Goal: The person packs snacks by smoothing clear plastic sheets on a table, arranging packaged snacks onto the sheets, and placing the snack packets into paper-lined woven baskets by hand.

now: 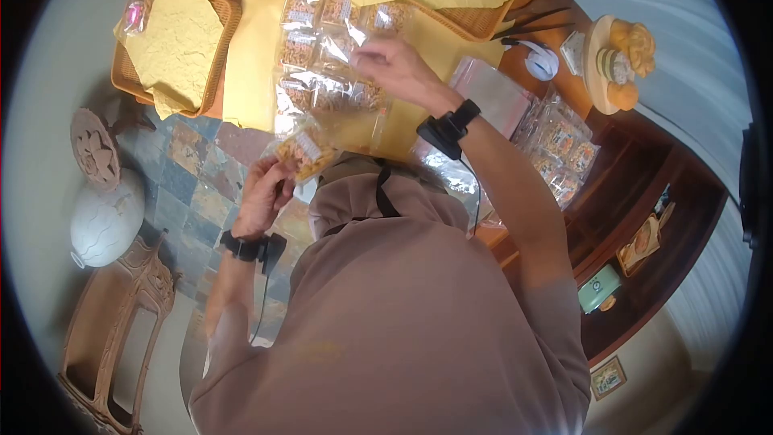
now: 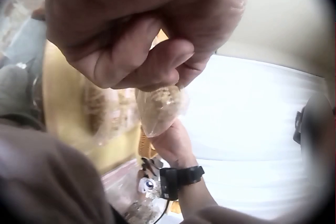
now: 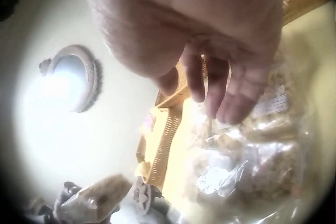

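Note:
My left hand (image 1: 267, 188) pinches a small clear bag of golden snack pieces (image 1: 304, 155) with a white label, held up in front of my apron. The left wrist view shows thumb and fingers curled at the top of this bag (image 2: 157, 109). Over the table, my right hand (image 1: 396, 68) reaches above the rows of similar snack bags (image 1: 299, 48). Its fingers (image 3: 212, 95) hang loosely bent with nothing between them. The bags lie side by side on a yellow cloth (image 1: 250, 72), their shiny plastic catching the light.
Wicker trays with crumpled yellow paper (image 1: 181, 48) stand at the left and far side. To the right lie a stack of flat clear plastic sleeves (image 1: 491, 97), more bagged snacks (image 1: 564, 145), a roll of white tape (image 1: 541, 63) and a board with bread shapes (image 1: 600, 72).

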A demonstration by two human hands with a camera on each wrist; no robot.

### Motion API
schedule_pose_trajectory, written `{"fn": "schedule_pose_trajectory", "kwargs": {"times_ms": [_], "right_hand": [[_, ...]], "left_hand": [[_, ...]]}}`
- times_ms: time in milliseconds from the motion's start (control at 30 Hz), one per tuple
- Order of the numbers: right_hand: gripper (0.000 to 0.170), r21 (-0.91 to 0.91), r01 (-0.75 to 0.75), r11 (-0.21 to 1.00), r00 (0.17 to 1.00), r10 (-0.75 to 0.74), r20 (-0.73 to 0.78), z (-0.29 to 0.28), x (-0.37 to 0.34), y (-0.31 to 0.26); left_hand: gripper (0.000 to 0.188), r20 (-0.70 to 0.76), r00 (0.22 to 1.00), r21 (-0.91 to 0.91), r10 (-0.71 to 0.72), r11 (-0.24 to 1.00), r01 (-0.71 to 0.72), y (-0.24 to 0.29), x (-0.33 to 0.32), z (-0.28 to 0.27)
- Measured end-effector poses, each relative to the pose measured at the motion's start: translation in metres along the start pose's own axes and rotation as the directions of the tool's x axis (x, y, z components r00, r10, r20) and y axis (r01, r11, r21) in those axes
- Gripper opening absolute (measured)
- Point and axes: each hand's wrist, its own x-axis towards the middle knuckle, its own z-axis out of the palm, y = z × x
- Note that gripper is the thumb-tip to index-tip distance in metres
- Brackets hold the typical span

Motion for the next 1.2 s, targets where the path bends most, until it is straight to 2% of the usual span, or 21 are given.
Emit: {"fn": "schedule_pose_trajectory", "kwargs": {"times_ms": [67, 100, 167, 300, 367, 400, 433, 467, 500, 567, 600, 633, 667, 700, 767, 833, 900, 933, 1067, 1167, 1200], "right_hand": [[0.033, 0.325, -0.257, 0.910, 0.949, 0.174, 0.264, -0.010, -0.008, -0.035], [0.033, 0.316, -0.252, 0.915, 0.950, 0.173, 0.258, -0.014, -0.011, -0.044], [0.034, 0.463, -0.294, 0.836, 0.952, 0.213, 0.221, -0.025, -0.010, -0.054], [0.035, 0.562, -0.175, 0.809, 0.982, 0.181, 0.045, -0.066, 0.007, -0.048], [0.037, 0.753, -0.081, 0.653, 0.951, 0.277, -0.138, -0.086, 0.023, -0.029], [0.032, 0.803, 0.050, 0.594, 0.943, 0.235, -0.233, -0.094, 0.034, -0.011], [0.032, 0.799, 0.053, 0.600, 0.941, 0.237, -0.240, -0.105, 0.043, -0.012], [0.031, 0.816, 0.063, 0.575, 0.906, 0.309, -0.288, -0.115, 0.051, -0.017], [0.029, 0.831, 0.078, 0.551, 0.862, 0.381, -0.333, -0.126, 0.061, -0.019], [0.028, 0.834, 0.111, 0.540, 0.846, 0.389, -0.365, -0.141, 0.089, 0.002], [0.029, 0.823, 0.112, 0.557, 0.834, 0.398, -0.383, -0.148, 0.102, 0.010], [0.029, 0.812, 0.113, 0.573, 0.821, 0.407, -0.401, -0.153, 0.112, 0.008], [0.029, 0.809, 0.114, 0.577, 0.817, 0.408, -0.407, -0.157, 0.122, 0.006], [0.032, 0.753, 0.051, 0.656, 0.772, 0.452, -0.446, -0.159, 0.134, 0.005], [0.034, 0.695, -0.022, 0.719, 0.718, 0.495, -0.489, -0.161, 0.155, 0.010], [0.039, 0.592, 0.011, 0.806, 0.726, 0.401, -0.559, -0.161, 0.173, 0.021], [0.041, 0.562, 0.019, 0.827, 0.723, 0.377, -0.579, -0.158, 0.184, 0.028], [0.042, 0.523, 0.034, 0.852, 0.727, 0.338, -0.598, -0.156, 0.188, 0.026], [0.039, 0.558, 0.029, 0.830, 0.717, 0.371, -0.589, -0.145, 0.198, 0.025], [0.037, 0.452, -0.056, 0.890, 0.686, 0.363, -0.630, -0.140, 0.209, 0.028], [0.037, 0.254, -0.149, 0.955, 0.699, 0.284, -0.656, -0.139, 0.210, 0.027]], "left_hand": [[0.022, 0.047, 0.996, 0.035, 0.073, 0.997, -0.074, 0.027, 0.019, 0.018], [0.022, 0.091, 0.986, 0.069, 0.140, 0.987, -0.146, 0.041, 0.034, 0.030], [0.023, 0.072, 0.977, 0.267, 0.200, 0.940, -0.212, 0.072, 0.070, 0.053], [0.028, 0.133, 0.946, 0.348, 0.296, 0.880, -0.324, 0.138, 0.126, 0.094], [0.031, 0.159, 0.928, 0.387, 0.337, 0.843, -0.372, 0.162, 0.157, 0.105], [0.033, 0.189, 0.835, 0.614, 0.516, 0.602, -0.511, 0.172, 0.174, 0.109], [0.036, 0.267, 0.710, 0.777, 0.652, 0.290, -0.559, 0.181, 0.189, 0.113], [0.037, 0.310, 0.726, 0.839, 0.614, 0.184, -0.513, 0.195, 0.196, 0.120], [0.037, 0.317, 0.723, 0.833, 0.614, 0.185, -0.522, 0.201, 0.214, 0.123], [0.038, 0.577, 0.565, 0.814, 0.589, -0.361, -0.455, 0.213, 0.245, 0.130], [0.052, 0.592, 0.584, 0.806, 0.556, -0.417, -0.420, 0.217, 0.252, 0.133], [0.052, 0.596, 0.580, 0.803, 0.555, -0.416, -0.428, 0.220, 0.262, 0.134], [0.054, 0.657, 0.509, 0.753, 0.556, -0.508, -0.418, 0.221, 0.274, 0.135], [0.057, 0.714, 0.437, 0.699, 0.547, -0.594, -0.399, 0.223, 0.284, 0.135], [0.059, 0.744, 0.412, 0.667, 0.527, -0.624, -0.406, 0.223, 0.306, 0.133], [0.062, 0.772, 0.394, 0.634, 0.499, -0.652, -0.416, 0.227, 0.315, 0.133], [0.064, 0.747, 0.502, 0.658, 0.436, -0.590, -0.468, 0.238, 0.300, 0.137], [0.064, 0.753, 0.506, 0.650, 0.421, -0.592, -0.475, 0.236, 0.300, 0.136], [0.063, 0.766, 0.455, 0.643, 0.455, -0.569, -0.513, 0.233, 0.301, 0.132], [0.061, 0.774, 0.439, 0.634, 0.457, -0.554, -0.540, 0.230, 0.304, 0.129], [0.059, 0.775, 0.428, 0.632, 0.465, -0.560, -0.536, 0.229, 0.305, 0.128]]}}
